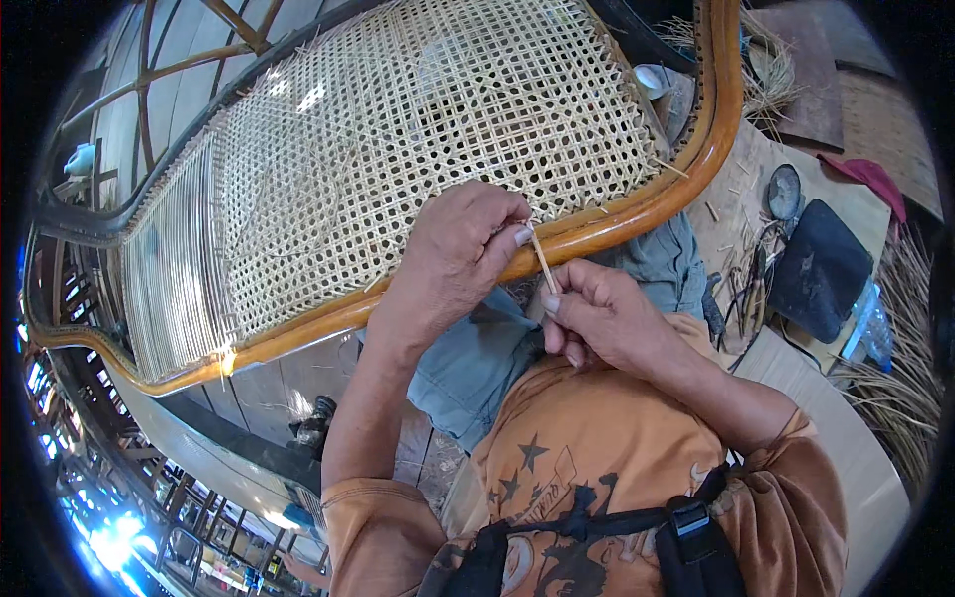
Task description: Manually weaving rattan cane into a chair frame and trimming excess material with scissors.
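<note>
A woven cane panel (398, 119) fills a curved, varnished wooden frame (597, 236) that lies across my lap. Its weave has small open holes, and towards the left end the strands run straight in one direction only. My left hand (458, 249) is over the frame's near rail, with thumb and forefinger pinched on the upper end of a thin pale cane strip (542, 261). Closer to my body, my right hand (602, 310) pinches the strip's lower end between thumb and fingers. The strip slants between the two hands. My left fingers hide its upper tip.
To the right lie a dark flat pad (821, 269), a small round dish (784, 191), some hand tools (754, 289) and a red cloth (867, 186). Loose cane strands (900, 348) are heaped at the far right. More curved framework (149, 75) stands at upper left.
</note>
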`<state>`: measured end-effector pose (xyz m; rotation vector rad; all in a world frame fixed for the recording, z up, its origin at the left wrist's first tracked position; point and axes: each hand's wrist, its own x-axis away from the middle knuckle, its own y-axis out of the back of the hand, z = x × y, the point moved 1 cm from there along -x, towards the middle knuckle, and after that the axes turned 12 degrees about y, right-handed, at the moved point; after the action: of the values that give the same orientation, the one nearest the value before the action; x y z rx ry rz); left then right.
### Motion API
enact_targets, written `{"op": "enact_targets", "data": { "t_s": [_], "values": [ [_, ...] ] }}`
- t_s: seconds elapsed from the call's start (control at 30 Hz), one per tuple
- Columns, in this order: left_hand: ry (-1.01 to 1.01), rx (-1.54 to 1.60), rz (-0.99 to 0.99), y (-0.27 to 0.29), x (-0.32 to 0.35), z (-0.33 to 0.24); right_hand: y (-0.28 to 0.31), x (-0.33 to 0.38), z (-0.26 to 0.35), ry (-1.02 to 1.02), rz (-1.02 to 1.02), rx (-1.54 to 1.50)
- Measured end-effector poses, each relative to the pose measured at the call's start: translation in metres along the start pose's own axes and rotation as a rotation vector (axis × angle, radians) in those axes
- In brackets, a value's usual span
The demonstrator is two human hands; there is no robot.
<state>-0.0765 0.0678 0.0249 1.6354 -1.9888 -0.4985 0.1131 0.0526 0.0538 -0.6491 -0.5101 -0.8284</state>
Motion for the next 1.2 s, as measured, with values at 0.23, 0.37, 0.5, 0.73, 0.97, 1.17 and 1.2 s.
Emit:
{"op": "enact_targets", "data": {
  "t_s": [0.23, 0.37, 0.5, 0.73, 0.97, 1.17, 1.2],
  "values": [
    [0.135, 0.072, 0.112, 0.006, 0.002, -0.002, -0.005, 0.002, -0.001, 0.038, -0.022, -0.009],
    [0.142, 0.010, 0.136, 0.008, -0.002, -0.008, -0.005, 0.007, 0.003, 0.046, -0.019, 0.010],
    [0.076, -0.073, 0.186, 0.009, -0.007, -0.011, 0.006, 0.026, 0.007, 0.032, -0.074, -0.040],
    [0.198, -0.188, 0.353, 0.013, -0.019, -0.026, 0.040, 0.052, -0.014, 0.078, -0.120, -0.079],
    [0.112, -0.347, 0.333, 0.009, -0.024, -0.037, 0.054, 0.048, -0.027, 0.171, -0.045, -0.140],
    [0.402, -0.226, 0.349, 0.013, -0.025, -0.049, 0.065, 0.048, -0.030, 0.239, 0.004, -0.245],
    [0.408, -0.237, 0.350, 0.013, -0.025, -0.050, 0.068, 0.049, -0.031, 0.268, 0.009, -0.238]
  ]
}}
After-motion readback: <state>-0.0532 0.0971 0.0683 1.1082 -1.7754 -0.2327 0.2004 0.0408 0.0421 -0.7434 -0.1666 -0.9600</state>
